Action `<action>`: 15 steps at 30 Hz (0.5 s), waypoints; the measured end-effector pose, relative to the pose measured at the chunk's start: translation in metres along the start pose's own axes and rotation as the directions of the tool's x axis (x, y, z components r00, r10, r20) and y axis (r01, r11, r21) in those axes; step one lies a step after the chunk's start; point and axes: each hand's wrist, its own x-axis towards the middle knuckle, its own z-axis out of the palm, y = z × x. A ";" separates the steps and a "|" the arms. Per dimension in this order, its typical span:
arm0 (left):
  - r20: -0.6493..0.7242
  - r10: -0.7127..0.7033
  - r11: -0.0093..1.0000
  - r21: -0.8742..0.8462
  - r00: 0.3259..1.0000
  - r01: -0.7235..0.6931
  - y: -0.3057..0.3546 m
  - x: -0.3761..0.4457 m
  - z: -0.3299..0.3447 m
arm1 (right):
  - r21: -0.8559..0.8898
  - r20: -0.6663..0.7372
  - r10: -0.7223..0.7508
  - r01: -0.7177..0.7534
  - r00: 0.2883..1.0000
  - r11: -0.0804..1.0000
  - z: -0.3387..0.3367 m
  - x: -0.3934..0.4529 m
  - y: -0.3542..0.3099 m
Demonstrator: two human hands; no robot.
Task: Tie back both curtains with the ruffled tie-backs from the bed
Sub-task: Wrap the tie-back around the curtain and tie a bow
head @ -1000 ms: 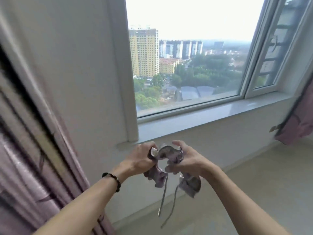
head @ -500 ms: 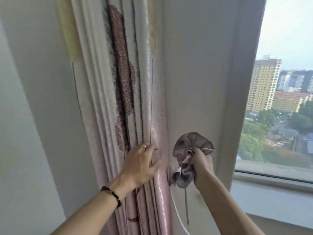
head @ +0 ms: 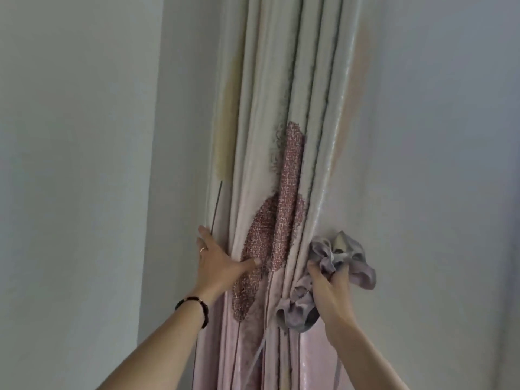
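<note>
Head view: the ruffled tie-back point(head: 342, 266) sits bunched in the right hand point(head: 327, 285), whose fingers curl round it, just beside the curtain's point(head: 284, 108) right edge. The left hand point(head: 216, 263) presses spread fingers against the curtain's left folds.

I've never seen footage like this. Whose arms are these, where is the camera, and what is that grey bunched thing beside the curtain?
There is no machine here: the arms belong to a person, and the single camera sits on their head, looking forward at their hands. The left hand, with a ring and a dark bead bracelet at the wrist, presses flat with spread fingers against the gathered curtain. The right hand grips a ruffled tie-back, a strip of greyish fabric bunched at the curtain's right edge, with thin strings hanging below it. Plain wall lies on either side. The tie-back is not yet wrapped round the curtain.
</note>
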 end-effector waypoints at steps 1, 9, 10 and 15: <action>0.065 -0.013 0.995 -0.100 0.998 0.019 0.001 0.007 -0.003 | -0.004 -0.001 -0.034 0.034 0.999 0.999 0.007 0.004 -0.004; 0.212 0.261 0.921 -0.346 0.942 -0.178 0.013 0.013 0.009 | -0.017 0.184 -0.220 0.227 0.958 0.974 0.054 0.033 -0.004; 0.184 0.268 0.923 -0.329 0.946 -0.198 0.016 0.016 0.011 | -0.012 0.230 -0.227 0.236 0.946 0.972 0.060 0.034 -0.002; 0.031 0.208 0.939 -0.287 0.978 -0.191 0.018 0.030 0.015 | 0.069 0.398 -0.122 0.103 0.909 0.992 0.069 0.043 0.001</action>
